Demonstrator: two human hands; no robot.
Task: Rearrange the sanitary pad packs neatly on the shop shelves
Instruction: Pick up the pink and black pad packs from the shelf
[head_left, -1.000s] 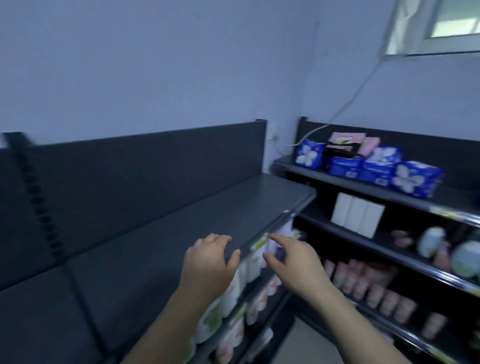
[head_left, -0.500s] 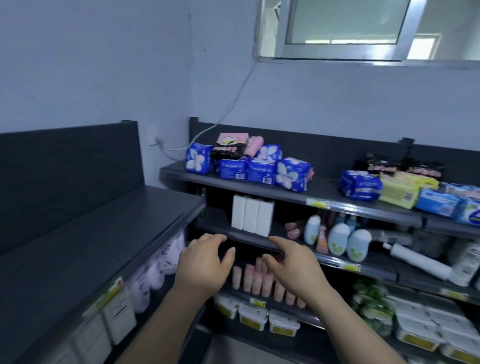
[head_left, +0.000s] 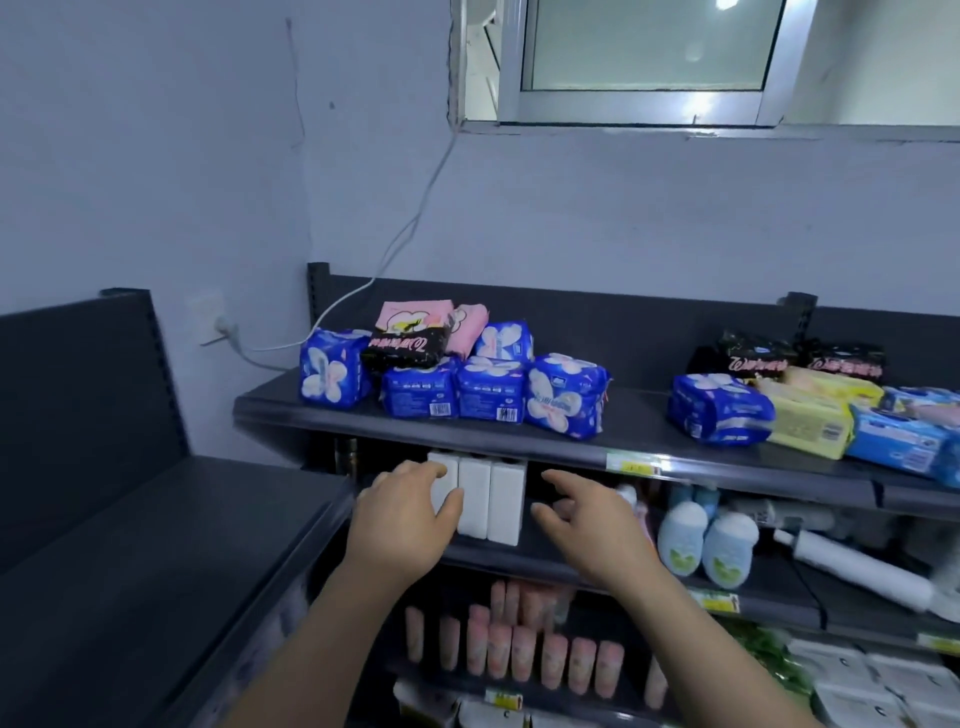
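The left hand (head_left: 402, 519) and right hand (head_left: 589, 525) are hovering loose-fingered, gripping nothing, in front of the white boxes (head_left: 491, 499) on the second shelf (head_left: 519, 560). The sanitary pad packs (head_left: 491, 395) are lying jumbled on the top shelf (head_left: 639, 415), in two heaps.

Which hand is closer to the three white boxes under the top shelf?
Left. The left hand overlaps the leftmost of the white boxes; the right hand hangs to their right, with a gap between.
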